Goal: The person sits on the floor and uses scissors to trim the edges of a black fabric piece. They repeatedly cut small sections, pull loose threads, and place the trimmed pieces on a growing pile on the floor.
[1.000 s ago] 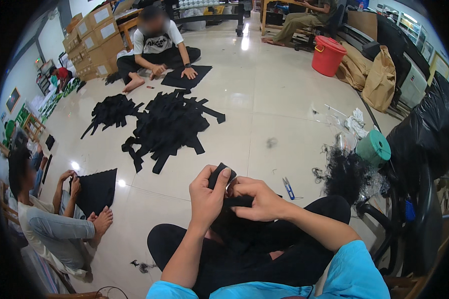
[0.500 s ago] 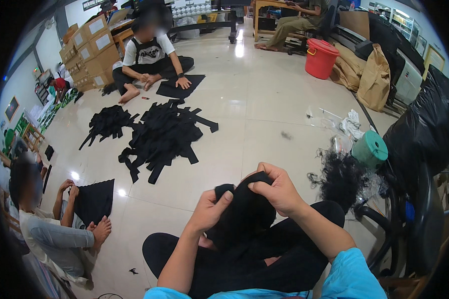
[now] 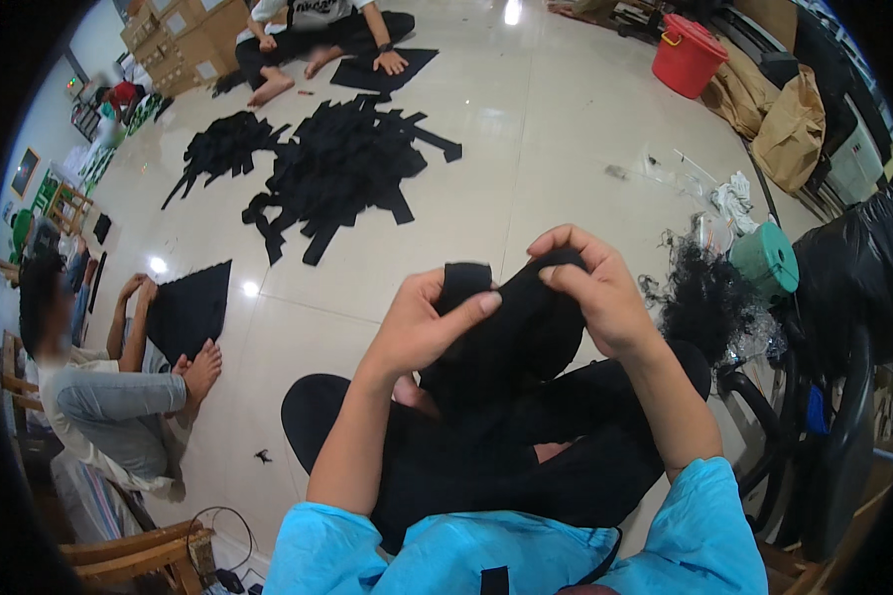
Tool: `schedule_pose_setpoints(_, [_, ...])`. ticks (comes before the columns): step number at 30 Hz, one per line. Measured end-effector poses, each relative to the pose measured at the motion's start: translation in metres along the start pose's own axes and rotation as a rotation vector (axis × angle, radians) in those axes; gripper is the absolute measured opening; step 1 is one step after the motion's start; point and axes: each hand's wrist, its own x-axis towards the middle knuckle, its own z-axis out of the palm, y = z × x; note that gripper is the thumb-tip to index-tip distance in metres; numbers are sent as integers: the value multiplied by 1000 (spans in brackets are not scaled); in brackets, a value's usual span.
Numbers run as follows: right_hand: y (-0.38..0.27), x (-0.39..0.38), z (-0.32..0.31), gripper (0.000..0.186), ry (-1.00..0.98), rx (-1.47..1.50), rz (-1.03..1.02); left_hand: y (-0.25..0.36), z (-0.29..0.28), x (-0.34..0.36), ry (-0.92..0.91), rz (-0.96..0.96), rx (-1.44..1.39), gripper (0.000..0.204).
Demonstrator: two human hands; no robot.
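Above my crossed legs, a piece of black cloth [image 3: 511, 342] hangs between my two hands. My left hand [image 3: 422, 322] pinches its upper edge, thumb pointing right, with a short flap standing above the fingers. My right hand [image 3: 590, 288] grips the same edge a little to the right, thumb in front and fingers behind. The lower part of the cloth drops toward my lap and merges with my black trousers [image 3: 486, 496], so its full shape cannot be made out.
A large heap of black fabric strips [image 3: 342, 159] lies ahead on the tiled floor, a smaller heap [image 3: 226, 144] beside it. Two people sit nearby with black cloth pieces [image 3: 193, 307]. At right are loose black threads [image 3: 700, 302], a green tub [image 3: 764, 260] and a red bucket [image 3: 687, 58].
The view has tilted downward, so the heaps and the people sit higher in the picture. Both hands still hold the cloth; the left thumb now lies farther across it.
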Motion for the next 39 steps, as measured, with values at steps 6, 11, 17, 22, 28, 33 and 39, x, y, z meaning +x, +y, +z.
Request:
schedule_pose_setpoints(6, [9, 5, -11, 16, 19, -78, -16, 5, -3, 1, 15, -2, -59, 23])
schedule_pose_setpoints(11, [8, 4, -10, 16, -21, -284, -89, 5, 2, 2, 38, 20, -91, 23])
schedule_pose_setpoints(17, [25, 10, -2, 28, -85, -562, -327, 5, 13, 2, 52, 24, -87, 23])
schedule_pose_setpoints(22, [22, 0, 7, 22, -121, -535, -96, -3, 9, 2, 110, 93, 135, 26])
schedule_pose_setpoints(28, [19, -1, 8, 20, -113, -461, 30, -2, 17, 2, 166, 104, 40, 28])
schedule_pose_setpoints(33, [26, 0, 10, 14, -118, -176, 116, -1, 19, 1, 195, 133, 100, 29])
schedule_pose_setpoints(39, [24, 0, 15, 8, -107, 12, 166, 2, 19, -1, 197, 161, 124, 27])
